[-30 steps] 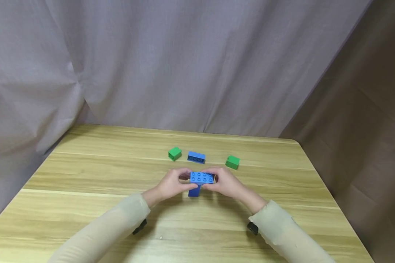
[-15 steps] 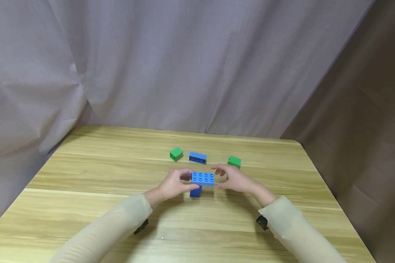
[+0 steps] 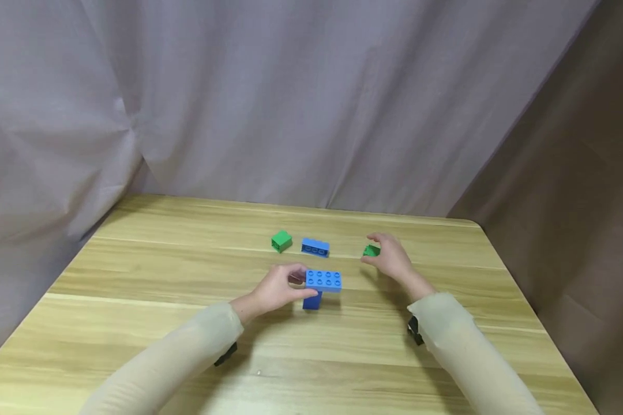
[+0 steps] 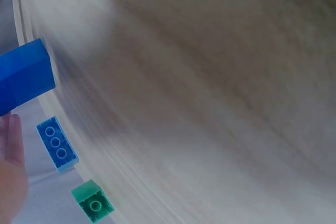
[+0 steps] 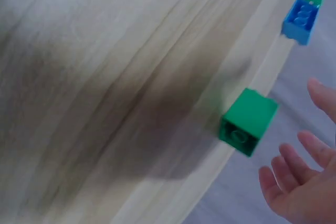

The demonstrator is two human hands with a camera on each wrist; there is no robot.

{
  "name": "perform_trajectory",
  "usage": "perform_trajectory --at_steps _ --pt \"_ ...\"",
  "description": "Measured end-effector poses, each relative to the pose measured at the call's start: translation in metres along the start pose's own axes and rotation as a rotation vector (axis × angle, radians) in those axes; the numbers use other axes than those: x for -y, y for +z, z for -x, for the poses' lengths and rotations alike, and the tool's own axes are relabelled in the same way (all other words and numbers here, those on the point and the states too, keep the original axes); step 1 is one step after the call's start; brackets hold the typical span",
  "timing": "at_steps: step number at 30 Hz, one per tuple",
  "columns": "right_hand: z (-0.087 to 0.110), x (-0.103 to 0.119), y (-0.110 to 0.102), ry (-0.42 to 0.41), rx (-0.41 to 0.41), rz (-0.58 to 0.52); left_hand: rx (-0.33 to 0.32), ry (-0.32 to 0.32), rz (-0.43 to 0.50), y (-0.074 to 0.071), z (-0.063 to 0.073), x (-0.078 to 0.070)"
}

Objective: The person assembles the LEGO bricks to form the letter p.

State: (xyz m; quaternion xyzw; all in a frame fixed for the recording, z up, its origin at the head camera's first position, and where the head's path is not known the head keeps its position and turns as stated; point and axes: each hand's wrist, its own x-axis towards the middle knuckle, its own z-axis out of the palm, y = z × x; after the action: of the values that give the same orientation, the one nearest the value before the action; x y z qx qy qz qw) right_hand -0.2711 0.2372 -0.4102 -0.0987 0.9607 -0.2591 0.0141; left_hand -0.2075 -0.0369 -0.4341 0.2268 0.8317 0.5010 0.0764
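Note:
My left hand [image 3: 280, 288] grips the left end of a light blue toy brick [image 3: 323, 280], whose studs face up. Below it a darker blue block [image 3: 312, 301] extends down; its side also fills part of the left wrist view as a blue block [image 4: 29, 74]. The right hand [image 3: 394, 259] reaches over a green brick [image 3: 371, 251] at the right, partly covering it in the head view. In the right wrist view, the thumb and fingers of that hand [image 5: 307, 190] are spread, with a gap between them and the green brick [image 5: 251, 114].
Toward the back of the wooden table [image 3: 187, 242] lie another blue brick [image 3: 315, 247], on its side, and a second green brick [image 3: 281, 241] to its left. A grey curtain [image 3: 291, 104] hangs behind the far edge, and a darker one [image 3: 576, 190] at the right.
My right hand has let go of the light blue brick and moved right and away from me, to the green brick. The left hand keeps its grip in about the same place.

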Motion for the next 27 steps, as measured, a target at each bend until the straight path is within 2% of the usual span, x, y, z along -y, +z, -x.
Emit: perform_trajectory --at_steps 4,11,19,27 --pt "-0.002 -0.006 0.0 0.045 -0.008 0.013 0.006 0.004 -0.002 0.001 0.0 -0.001" --pt "-0.006 -0.009 0.008 0.104 0.049 0.068 0.005 0.011 0.01 0.0 0.002 -0.002" --pt "-0.009 -0.015 0.017 0.107 0.08 0.207 0.002 0.018 0.001 0.0 0.002 -0.001" --pt "-0.008 -0.015 0.019 0.101 0.062 0.151 0.006 0.016 0.011 0.0 0.003 -0.001"
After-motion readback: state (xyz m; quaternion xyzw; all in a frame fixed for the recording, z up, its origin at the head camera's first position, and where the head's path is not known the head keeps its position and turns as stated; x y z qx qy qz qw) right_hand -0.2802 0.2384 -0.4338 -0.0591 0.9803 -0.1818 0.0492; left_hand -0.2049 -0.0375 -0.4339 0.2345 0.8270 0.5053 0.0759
